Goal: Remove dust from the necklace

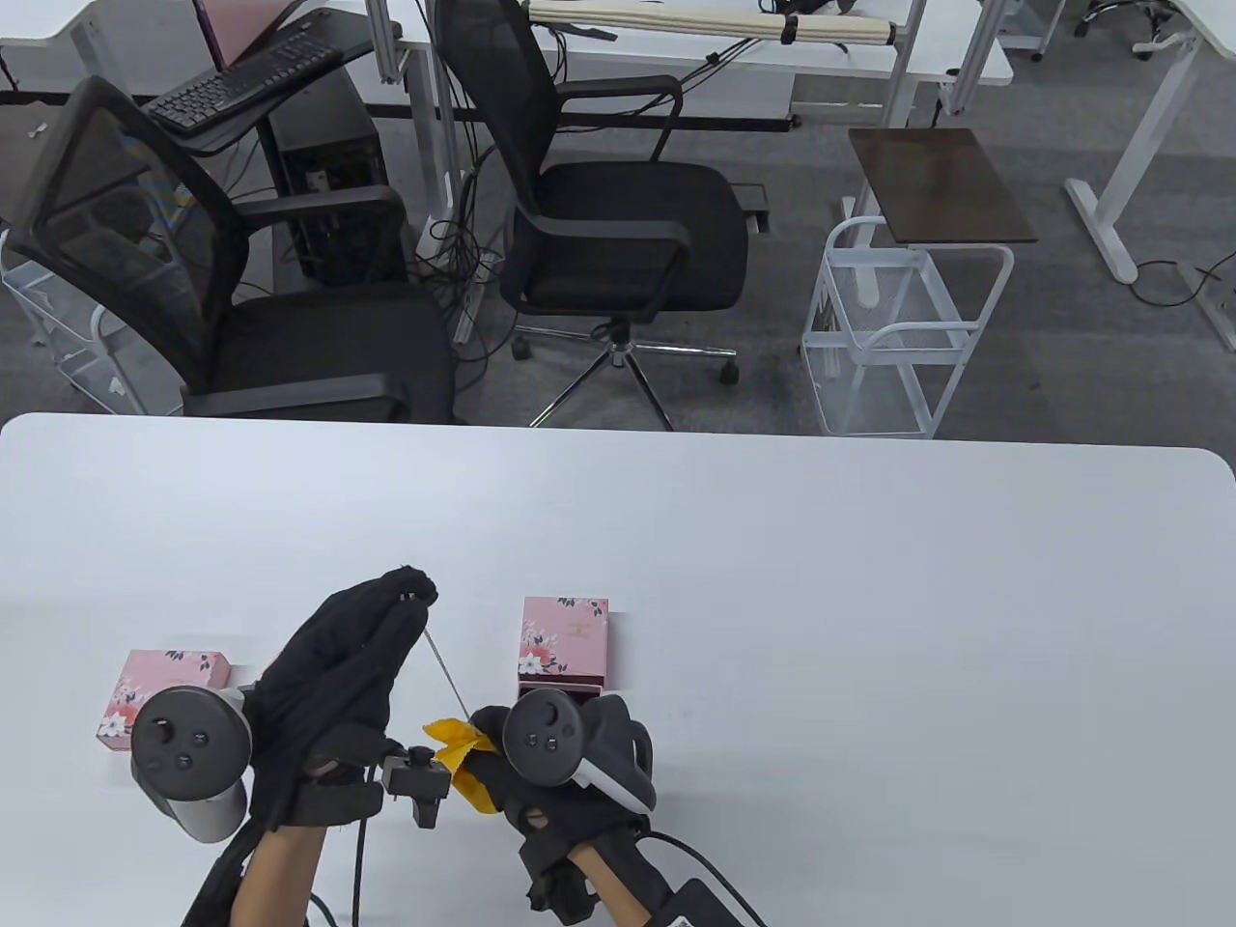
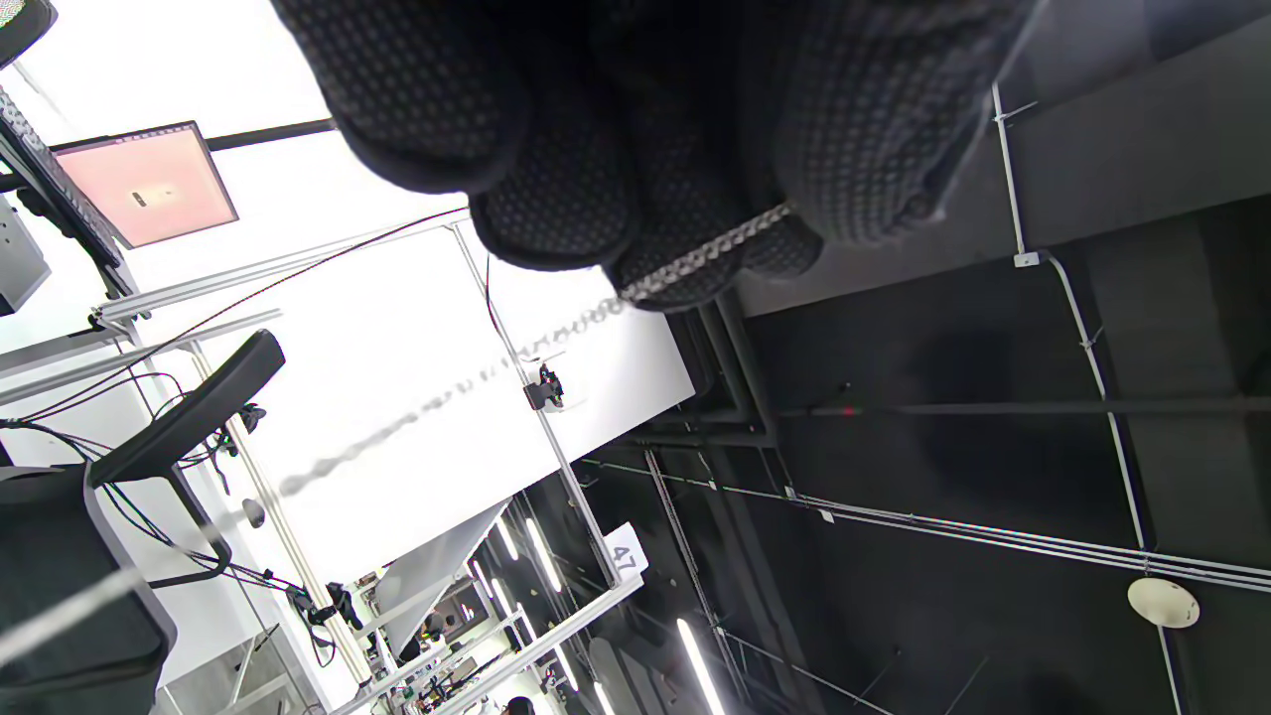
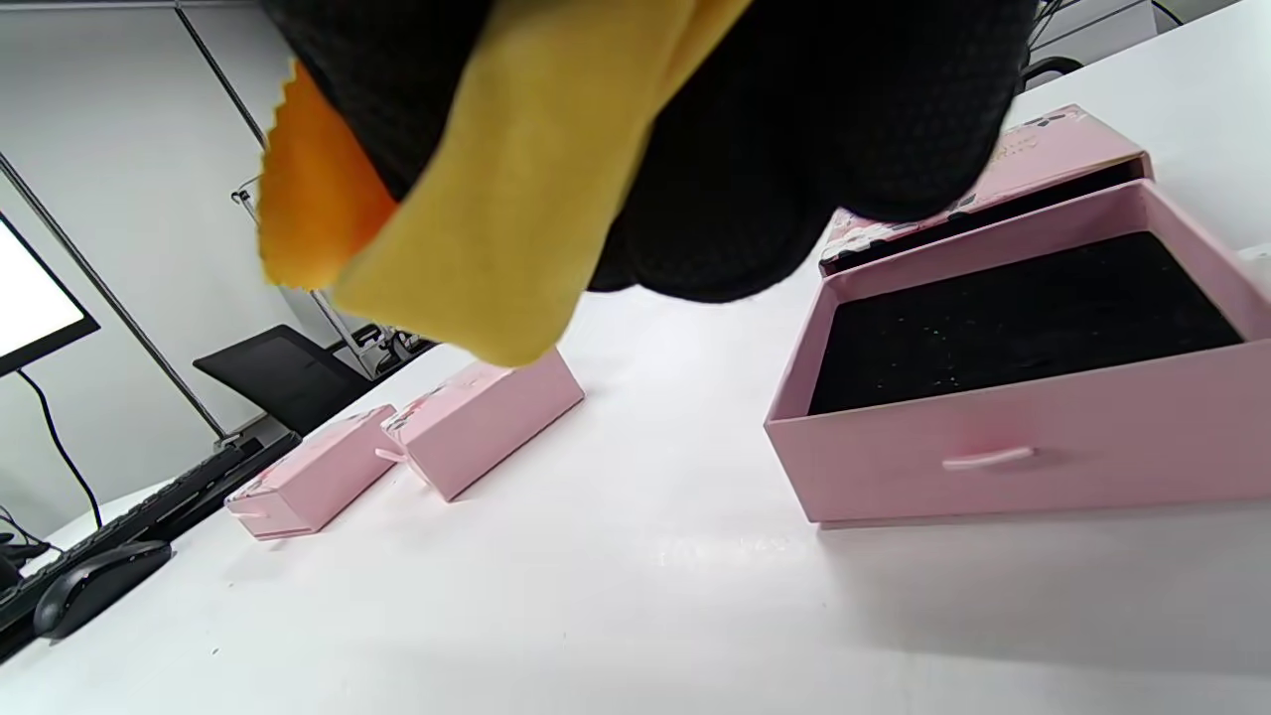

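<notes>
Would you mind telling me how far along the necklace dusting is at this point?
Done: the pink drawer box is open and empty, the necklace out. In hand: the left hand pinches the chain taut while the right hand holds the yellow cloth at its lower end. Left: finishing the wipe.

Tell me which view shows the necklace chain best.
The left wrist view: the chain crosses the left hand's fingertips in sharp close-up, links visible. The table view shows only a thin line running from the left hand to the yellow cloth. The right wrist view shows no chain.
</notes>
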Demonstrator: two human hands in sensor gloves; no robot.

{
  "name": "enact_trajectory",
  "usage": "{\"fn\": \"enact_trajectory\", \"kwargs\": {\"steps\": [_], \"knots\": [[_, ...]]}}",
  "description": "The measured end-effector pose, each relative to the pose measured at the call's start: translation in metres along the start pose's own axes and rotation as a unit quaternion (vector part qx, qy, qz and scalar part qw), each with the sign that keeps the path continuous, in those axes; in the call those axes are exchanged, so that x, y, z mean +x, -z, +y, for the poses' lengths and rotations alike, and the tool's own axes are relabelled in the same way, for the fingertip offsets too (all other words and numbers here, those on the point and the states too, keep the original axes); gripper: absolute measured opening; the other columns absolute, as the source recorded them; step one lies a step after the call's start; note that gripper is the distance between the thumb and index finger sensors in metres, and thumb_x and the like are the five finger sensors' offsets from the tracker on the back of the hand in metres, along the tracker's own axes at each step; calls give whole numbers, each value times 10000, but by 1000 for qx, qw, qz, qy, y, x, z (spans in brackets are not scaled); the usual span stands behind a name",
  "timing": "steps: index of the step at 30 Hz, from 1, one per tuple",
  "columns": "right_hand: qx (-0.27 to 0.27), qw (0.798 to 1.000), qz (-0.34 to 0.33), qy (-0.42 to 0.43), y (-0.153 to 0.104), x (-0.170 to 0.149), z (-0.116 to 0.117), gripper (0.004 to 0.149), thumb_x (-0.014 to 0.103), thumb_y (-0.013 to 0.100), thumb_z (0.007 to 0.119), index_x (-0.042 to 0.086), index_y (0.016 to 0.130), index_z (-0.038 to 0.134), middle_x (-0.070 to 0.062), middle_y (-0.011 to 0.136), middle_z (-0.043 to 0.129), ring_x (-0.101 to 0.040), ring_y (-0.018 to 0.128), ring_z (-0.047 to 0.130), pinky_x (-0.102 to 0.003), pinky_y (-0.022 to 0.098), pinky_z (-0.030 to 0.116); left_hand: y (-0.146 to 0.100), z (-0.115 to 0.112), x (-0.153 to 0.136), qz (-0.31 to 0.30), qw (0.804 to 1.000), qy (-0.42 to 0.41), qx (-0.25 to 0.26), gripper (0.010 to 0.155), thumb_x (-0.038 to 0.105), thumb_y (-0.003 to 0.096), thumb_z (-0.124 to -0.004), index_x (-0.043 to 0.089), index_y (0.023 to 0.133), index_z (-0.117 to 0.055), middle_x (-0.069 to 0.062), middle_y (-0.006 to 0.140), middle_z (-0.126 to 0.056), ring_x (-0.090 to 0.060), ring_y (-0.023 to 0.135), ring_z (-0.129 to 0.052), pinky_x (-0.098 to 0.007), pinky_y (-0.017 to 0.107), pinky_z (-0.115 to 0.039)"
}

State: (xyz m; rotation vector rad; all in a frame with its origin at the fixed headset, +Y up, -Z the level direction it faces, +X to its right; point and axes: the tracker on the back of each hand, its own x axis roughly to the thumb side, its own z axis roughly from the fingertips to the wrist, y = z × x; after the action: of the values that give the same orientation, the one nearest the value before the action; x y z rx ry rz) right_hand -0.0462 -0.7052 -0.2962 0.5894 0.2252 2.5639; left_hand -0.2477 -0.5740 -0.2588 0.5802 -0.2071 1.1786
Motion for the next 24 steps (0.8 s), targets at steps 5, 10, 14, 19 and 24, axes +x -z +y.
{"fn": "enact_trajectory", "kwargs": {"steps": [5,10,14,19,24], "knots": [[17,999,-11,-34,-1,5,4,435,294,606,862,119,983,735,-149,825,904,-365,614,948,-521,539,780,1,6,-2,4,1000,-4,10,363,465,541,-875,317,871,-912,19,855,-1002,-199,766,-938,-403,548,-837],[39,996,-13,-74,0,9,9,440,293,605,866,121,987,731,-152,831,899,-365,619,944,-522,543,777,2,15,-1,5,1000,-17,21,366,463,540,-875,315,873,-909,19,858,-999,-201,767,-936,-403,550,-835],[54,995,-11,-87,0,9,9,452,294,601,871,120,992,726,-151,836,896,-367,625,939,-524,547,772,1,20,0,3,999,-18,28,365,465,541,-874,320,874,-908,20,862,-996,-201,770,-934,-404,551,-834],[40,994,-7,-98,0,7,1,451,298,602,867,122,992,725,-150,838,895,-366,625,938,-524,547,771,2,23,-2,8,999,-23,28,365,464,543,-874,319,875,-908,18,864,-995,-203,772,-932,-406,553,-831],[-28,995,18,-96,-8,-5,-37,454,307,610,852,121,1001,717,-152,847,887,-369,632,934,-525,552,768,3,22,-2,9,999,-22,21,366,467,542,-873,321,876,-907,20,865,-994,-205,773,-931,-406,553,-831]]}}
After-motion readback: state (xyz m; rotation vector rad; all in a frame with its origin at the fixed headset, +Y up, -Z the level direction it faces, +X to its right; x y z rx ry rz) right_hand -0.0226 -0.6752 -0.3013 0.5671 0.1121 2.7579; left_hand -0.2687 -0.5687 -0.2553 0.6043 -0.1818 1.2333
